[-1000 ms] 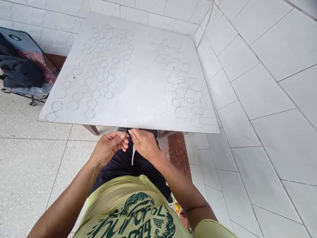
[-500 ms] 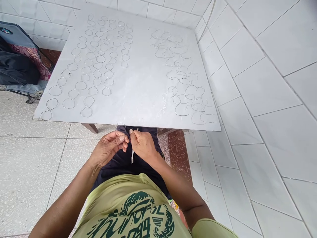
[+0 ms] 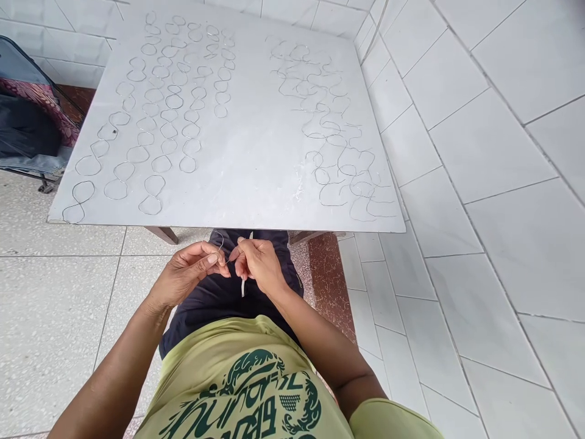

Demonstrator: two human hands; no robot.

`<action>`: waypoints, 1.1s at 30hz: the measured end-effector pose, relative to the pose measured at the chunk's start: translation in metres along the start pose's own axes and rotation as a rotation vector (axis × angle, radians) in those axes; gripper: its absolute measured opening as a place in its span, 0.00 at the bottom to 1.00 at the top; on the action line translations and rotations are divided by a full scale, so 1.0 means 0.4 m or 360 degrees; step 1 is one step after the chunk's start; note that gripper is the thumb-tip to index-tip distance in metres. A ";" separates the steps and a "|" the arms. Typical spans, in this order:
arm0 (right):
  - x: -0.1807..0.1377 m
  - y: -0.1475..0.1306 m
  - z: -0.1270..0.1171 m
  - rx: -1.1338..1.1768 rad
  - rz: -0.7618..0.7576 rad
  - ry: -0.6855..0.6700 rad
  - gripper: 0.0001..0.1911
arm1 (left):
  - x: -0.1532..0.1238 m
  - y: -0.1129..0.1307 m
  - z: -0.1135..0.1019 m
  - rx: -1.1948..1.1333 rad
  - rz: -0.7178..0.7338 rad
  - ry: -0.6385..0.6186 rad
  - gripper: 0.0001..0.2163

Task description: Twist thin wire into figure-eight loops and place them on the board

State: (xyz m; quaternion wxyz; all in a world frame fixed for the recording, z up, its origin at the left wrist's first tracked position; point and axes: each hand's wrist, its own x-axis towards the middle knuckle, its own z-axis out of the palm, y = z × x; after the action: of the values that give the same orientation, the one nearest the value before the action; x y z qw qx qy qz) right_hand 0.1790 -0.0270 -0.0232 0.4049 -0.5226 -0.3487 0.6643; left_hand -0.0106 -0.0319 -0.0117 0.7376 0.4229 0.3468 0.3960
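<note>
- Head view: the left hand (image 3: 189, 273) pinches a thin wire (image 3: 223, 240) between thumb and fingers, the tips closed together, with a curved part of it standing up past the fingertips.
- The right hand (image 3: 261, 263) is just beside it, fingers curled and thumb laid near the index finger. A short stretch of wire runs toward these fingertips, but whether they pinch it I cannot tell.
- The wire is in the air in front of the dark trousers (image 3: 194, 320), just short of the near edge of the white tabletop (image 3: 260, 189), and does not rest on it.
- Compared with half a second ago, the raised curve looks narrower, as if turned, and the right fingers have shifted, with fingertips now pointing toward the left hand. The wire seems to be in the middle of handling, its shaping judged unfinished.
- The camera has swung slightly, so the tabletop sits differently in view; the pieces on it appear undisturbed.
- On the tabletop's left part, figure-eight wires (image 3: 172, 110) lie in rows; on its right part, loose curved wires (image 3: 339, 166) overlap in a tangle.
</note>
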 end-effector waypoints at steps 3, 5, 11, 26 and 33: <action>0.001 0.010 0.005 0.0196 0.0085 -0.0021 0.22 | -0.004 0.000 -0.006 0.0017 0.0008 -0.0013 0.06; -0.002 0.014 0.012 0.0310 0.0110 -0.0018 0.21 | -0.003 -0.003 -0.004 -0.0007 0.0005 -0.0008 0.06; -0.020 0.022 0.020 0.0436 0.0148 -0.0082 0.26 | 0.005 -0.024 0.002 -0.0186 0.0063 0.0105 0.08; 0.000 -0.114 -0.097 0.0003 -0.0368 -0.0390 0.24 | 0.006 -0.011 0.048 -0.0148 -0.0117 0.0200 0.08; -0.044 0.002 -0.082 0.0564 -0.0330 -0.0210 0.24 | 0.010 0.000 0.070 -0.0299 -0.0080 0.0438 0.09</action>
State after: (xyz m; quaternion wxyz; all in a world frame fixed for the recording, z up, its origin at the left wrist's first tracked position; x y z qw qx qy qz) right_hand 0.2133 -0.0420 -0.0235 0.5330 -0.3601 -0.3041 0.7027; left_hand 0.0148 -0.0384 -0.0013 0.7290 0.2851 0.4164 0.4625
